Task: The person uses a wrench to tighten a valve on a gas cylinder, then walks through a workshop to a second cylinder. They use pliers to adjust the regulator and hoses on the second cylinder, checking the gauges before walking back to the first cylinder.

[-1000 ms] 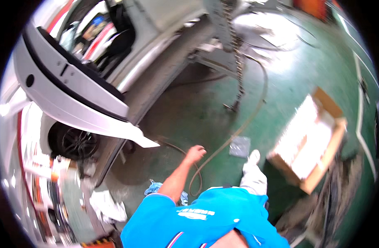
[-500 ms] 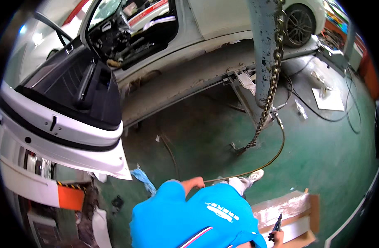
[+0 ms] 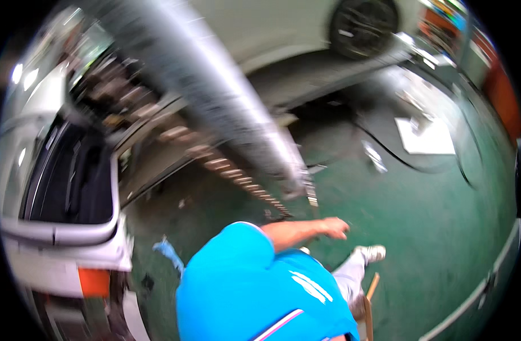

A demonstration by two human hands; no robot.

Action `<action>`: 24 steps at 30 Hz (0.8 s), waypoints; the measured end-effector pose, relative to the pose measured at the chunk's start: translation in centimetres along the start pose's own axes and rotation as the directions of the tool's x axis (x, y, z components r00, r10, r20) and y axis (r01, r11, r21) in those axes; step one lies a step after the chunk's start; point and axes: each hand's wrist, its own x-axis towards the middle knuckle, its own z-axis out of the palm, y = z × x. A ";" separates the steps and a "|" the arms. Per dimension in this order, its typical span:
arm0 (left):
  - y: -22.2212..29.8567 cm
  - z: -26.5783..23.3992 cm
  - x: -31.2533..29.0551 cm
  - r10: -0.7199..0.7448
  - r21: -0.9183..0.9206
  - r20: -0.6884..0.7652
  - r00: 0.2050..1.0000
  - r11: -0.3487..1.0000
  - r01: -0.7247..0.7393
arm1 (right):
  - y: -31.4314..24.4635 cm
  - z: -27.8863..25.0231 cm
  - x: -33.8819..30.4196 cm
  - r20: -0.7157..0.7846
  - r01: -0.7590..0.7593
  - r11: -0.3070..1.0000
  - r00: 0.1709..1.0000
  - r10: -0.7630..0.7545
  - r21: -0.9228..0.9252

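My left arm reaches across in front of my blue shirt, and my left hand (image 3: 335,227) is over the floor just beyond the foot of a thick grey metal post (image 3: 232,108). Its fingers look partly curled but are smeared by motion, and I cannot tell whether they hold anything. Leaning across the view, the post runs from upper left to the middle. A metal chain (image 3: 238,176) slants beside it. A hose fitting (image 3: 310,193) shows at the post's lower end, and my forearm hides what lies below it. My right hand is out of view.
A pale car body with a dark wheel (image 3: 363,28) stands on a lift platform beyond the post. A white door with dark trim (image 3: 73,170) is at left. A black cable (image 3: 397,159) and a white board (image 3: 425,136) lie on the green floor. A blue cloth (image 3: 168,253) is near my left.
The post now slants steeply, with the chain on its left side. My left hand has moved right. My right hand and its black tool have left the view. The whole scene has shifted left.
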 end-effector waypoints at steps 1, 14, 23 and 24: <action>0.5 -0.3 1.4 -0.087 0.020 -0.023 0.996 0.996 0.088 | 1.5 -2.0 1.5 0.066 -0.033 0.999 0.997 0.034 -0.012; 7.8 -10.3 23.9 -0.594 -0.410 0.113 0.797 0.702 0.582 | -13.6 -31.5 7.5 -0.063 -0.212 0.944 0.970 0.235 0.252; 16.6 -14.8 54.8 -0.450 -0.274 0.127 0.884 0.841 0.467 | -29.0 -53.4 24.3 -0.286 0.055 0.932 0.957 0.054 0.358; 16.9 -15.4 59.2 -0.565 -0.442 0.256 0.784 0.653 0.615 | -30.7 -54.5 25.2 -0.283 -0.097 0.909 0.932 0.226 0.406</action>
